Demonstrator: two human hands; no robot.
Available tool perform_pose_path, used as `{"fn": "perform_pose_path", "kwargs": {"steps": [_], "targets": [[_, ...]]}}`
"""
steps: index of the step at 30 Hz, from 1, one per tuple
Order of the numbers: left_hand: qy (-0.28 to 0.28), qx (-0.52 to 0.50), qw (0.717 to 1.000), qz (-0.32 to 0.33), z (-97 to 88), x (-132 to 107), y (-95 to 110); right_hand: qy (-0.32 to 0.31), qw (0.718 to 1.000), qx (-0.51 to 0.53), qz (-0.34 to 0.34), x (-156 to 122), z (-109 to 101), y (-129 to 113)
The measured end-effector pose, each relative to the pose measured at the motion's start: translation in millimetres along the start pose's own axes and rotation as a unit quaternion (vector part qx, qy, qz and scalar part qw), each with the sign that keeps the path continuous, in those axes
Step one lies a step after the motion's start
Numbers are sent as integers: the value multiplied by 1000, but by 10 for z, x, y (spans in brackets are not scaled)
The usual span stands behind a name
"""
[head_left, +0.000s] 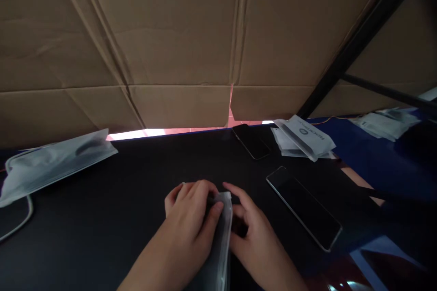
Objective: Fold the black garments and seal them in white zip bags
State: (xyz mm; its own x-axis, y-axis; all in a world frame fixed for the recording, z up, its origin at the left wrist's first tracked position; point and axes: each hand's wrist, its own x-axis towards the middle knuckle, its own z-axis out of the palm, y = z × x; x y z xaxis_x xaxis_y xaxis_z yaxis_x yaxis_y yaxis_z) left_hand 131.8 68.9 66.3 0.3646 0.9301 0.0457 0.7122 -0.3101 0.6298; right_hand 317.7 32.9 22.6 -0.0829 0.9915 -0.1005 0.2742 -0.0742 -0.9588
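Observation:
My left hand [189,220] and my right hand [251,229] meet at the near middle of a black mat [136,200]. Between them stands a thin grey-white plastic pouch [222,236], held on edge. The left fingers wrap over its top end, and the right fingers curl against its right side. What lies inside the pouch is hidden. A dark phone [303,207] lies flat just right of my right hand.
A second dark phone [251,141] lies at the mat's far edge. White packets [302,138] are stacked beside it, more packets [385,122] sit far right, and a larger pouch [51,161] lies at left. A cardboard wall [170,45] rises behind, with a black bar [355,41] at right.

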Motion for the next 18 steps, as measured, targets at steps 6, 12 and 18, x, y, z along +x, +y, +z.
{"fn": "perform_pose_path", "kwargs": {"steps": [6,12,18], "targets": [[44,-9,999,-6,-13,0,81,26,999,33,0,84,94,-117],[73,1,997,-3,-33,93,63,33,995,98,0,100,-10,-52],[80,-14,997,11,20,81,161,38,995,92,-30,167,55,-162]]}}
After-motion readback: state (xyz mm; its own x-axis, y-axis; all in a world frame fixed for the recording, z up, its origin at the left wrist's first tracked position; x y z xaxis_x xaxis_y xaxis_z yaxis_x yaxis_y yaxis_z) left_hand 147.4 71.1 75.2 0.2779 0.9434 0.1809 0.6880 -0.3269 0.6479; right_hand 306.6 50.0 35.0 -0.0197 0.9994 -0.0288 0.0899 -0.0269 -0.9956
